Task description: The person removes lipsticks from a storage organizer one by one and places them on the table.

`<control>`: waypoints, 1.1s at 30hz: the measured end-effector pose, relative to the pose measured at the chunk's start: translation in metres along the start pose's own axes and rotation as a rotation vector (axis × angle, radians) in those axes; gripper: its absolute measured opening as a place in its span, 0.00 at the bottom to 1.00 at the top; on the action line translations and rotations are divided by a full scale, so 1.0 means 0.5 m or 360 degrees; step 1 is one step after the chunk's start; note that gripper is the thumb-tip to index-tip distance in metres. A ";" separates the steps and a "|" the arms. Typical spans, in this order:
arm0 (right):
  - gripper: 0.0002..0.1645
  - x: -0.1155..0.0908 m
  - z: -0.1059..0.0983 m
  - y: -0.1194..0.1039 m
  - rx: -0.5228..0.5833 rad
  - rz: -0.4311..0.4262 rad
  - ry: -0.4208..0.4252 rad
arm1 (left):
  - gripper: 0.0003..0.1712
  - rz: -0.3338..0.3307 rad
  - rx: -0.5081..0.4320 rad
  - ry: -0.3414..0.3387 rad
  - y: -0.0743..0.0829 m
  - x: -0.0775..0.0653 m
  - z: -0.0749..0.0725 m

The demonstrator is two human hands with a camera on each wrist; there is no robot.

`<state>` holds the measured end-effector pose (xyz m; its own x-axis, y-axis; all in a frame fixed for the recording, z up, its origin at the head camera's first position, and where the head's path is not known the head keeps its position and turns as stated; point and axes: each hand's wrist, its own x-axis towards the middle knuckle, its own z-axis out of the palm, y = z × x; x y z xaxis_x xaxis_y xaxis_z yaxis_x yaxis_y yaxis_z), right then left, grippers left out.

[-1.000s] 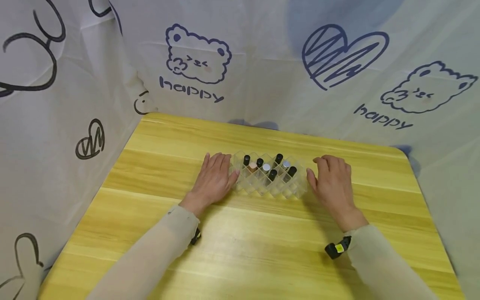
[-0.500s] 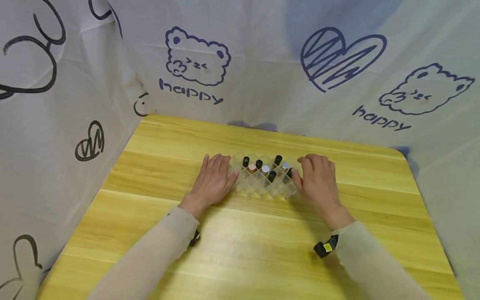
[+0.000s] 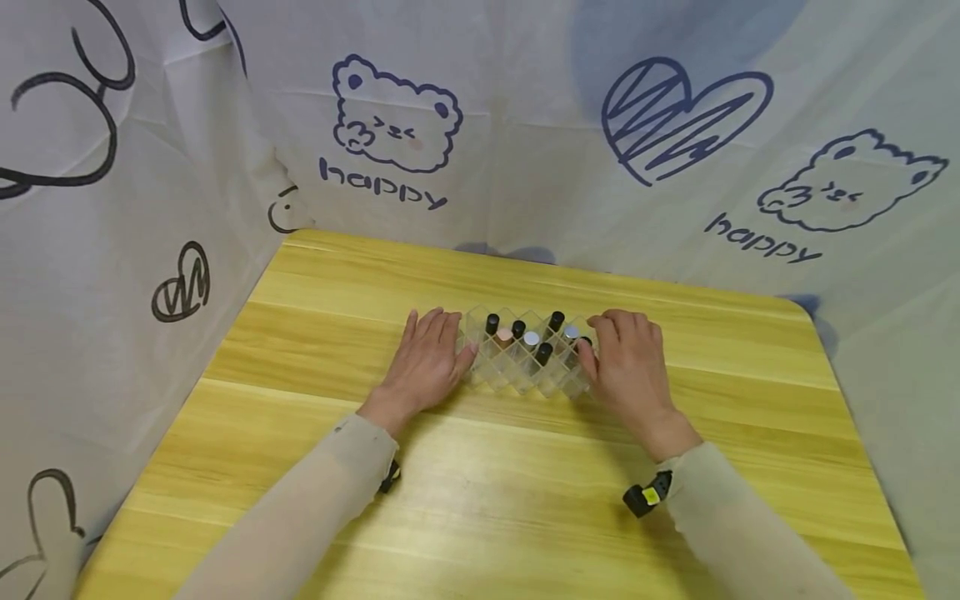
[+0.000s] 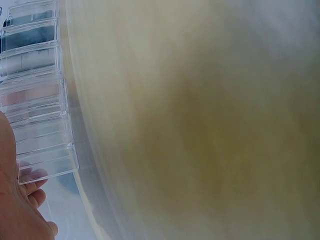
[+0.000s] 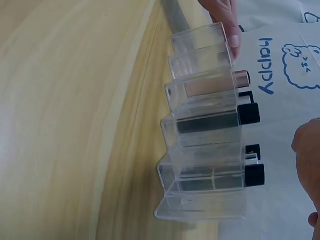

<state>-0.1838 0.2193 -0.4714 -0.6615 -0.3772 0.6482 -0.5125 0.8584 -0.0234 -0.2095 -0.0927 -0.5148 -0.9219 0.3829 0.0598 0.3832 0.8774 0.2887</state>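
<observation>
A clear plastic lipstick organizer (image 3: pixel 517 367) with diamond-shaped compartments stands on the table. Slim cosmetic tubes stick out of it, some with black caps (image 5: pixel 249 114), others silver, and one with a pink cap (image 3: pixel 505 335). My left hand (image 3: pixel 426 357) holds the organizer's left end, thumb at the front and fingers (image 4: pixel 37 196) round the end. Over the right end is my right hand (image 3: pixel 632 358), its thumb overlapping a black-capped tube in the head view. The right wrist view shows that hand's thumb (image 5: pixel 306 137) apart from the tubes, fingers loosely bent.
The yellow wood-grain table (image 3: pixel 465 500) has rounded back corners. White cloth (image 3: pixel 525 167) printed with bears, hearts and "happy" hangs behind it and along both sides. A black wrist strap (image 3: pixel 647 496) sits at my right cuff.
My right hand has moved left, from beside the organizer to over its right end. My left hand and the organizer have stayed in place.
</observation>
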 end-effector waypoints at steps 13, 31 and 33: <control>0.19 -0.014 -0.011 0.032 -0.0060 0.0003 -0.0106 | 0.39 0.0002 -0.0034 0.0000 -0.003 0.000 0.004; 0.22 -0.026 0.008 0.048 -0.0054 -0.0117 -0.0193 | 0.38 0.0000 -0.0064 0.0004 -0.006 0.001 0.005; 0.22 -0.025 0.010 0.051 -0.0043 -0.0131 -0.0200 | 0.38 0.0000 -0.0070 0.0009 -0.006 0.001 0.005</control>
<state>-0.1912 0.2442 -0.4839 -0.6819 -0.4858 0.5468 -0.5540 0.8311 0.0475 -0.2108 -0.0945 -0.5182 -0.9222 0.3813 0.0649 0.3804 0.8638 0.3303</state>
